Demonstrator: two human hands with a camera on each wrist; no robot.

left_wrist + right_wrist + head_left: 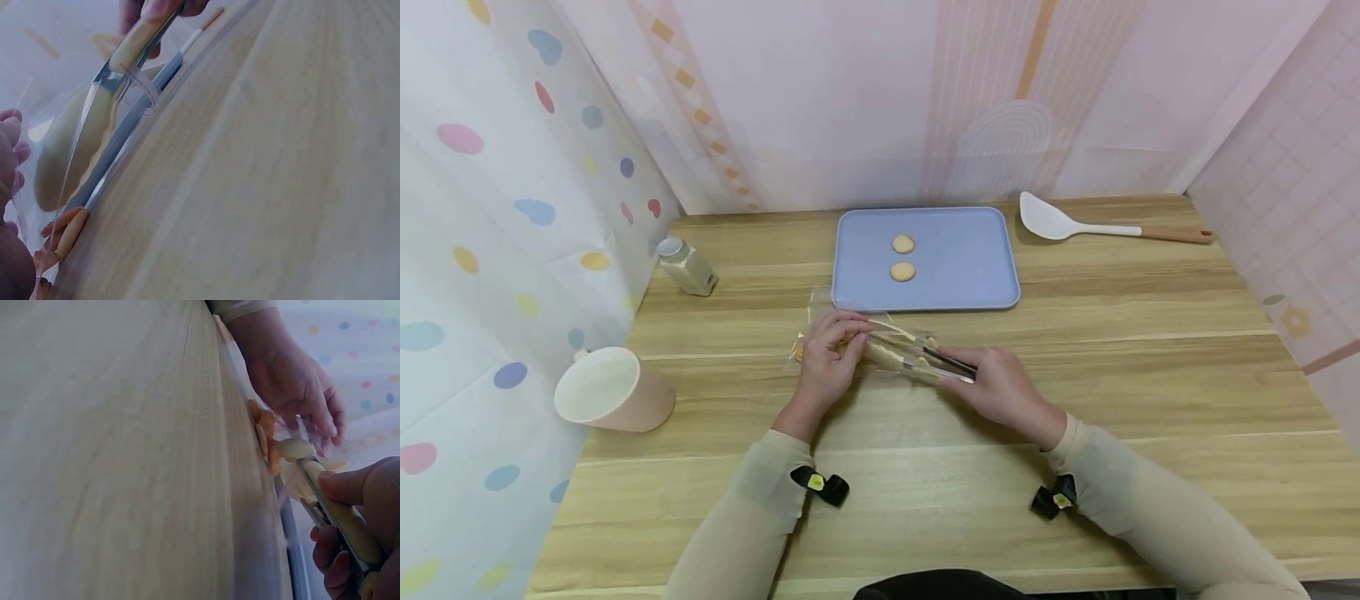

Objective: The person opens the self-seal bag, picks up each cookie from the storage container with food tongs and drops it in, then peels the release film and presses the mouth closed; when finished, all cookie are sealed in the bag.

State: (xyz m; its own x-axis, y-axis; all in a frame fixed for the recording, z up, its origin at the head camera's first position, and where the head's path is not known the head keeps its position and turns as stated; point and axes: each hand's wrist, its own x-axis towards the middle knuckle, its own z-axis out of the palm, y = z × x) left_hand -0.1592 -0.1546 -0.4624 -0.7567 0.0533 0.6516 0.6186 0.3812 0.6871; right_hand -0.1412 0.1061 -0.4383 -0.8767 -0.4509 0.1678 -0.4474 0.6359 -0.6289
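Observation:
My left hand (829, 354) pinches the edge of a clear plastic bag (820, 302) in front of the tray. Several small golden biscuits (267, 434) lie in the bag near that hand. My right hand (1006, 390) grips a pair of metal tongs (953, 363) with cream-coloured ends and handle covers. In the left wrist view, a broad cream tong head (72, 150) shows behind the clear film, above the biscuits. Whether the tong tips hold a biscuit cannot be told. Two round biscuits (903, 243) sit on the blue tray (966, 258).
At the back right lies a white spatula (1052, 221) with a wooden handle. A glass shaker jar (688, 268) lies tilted in view at the left. Nearer, at the table's left edge, stands a pink mug (643, 400). Patterned curtains border the wooden table (1150, 367).

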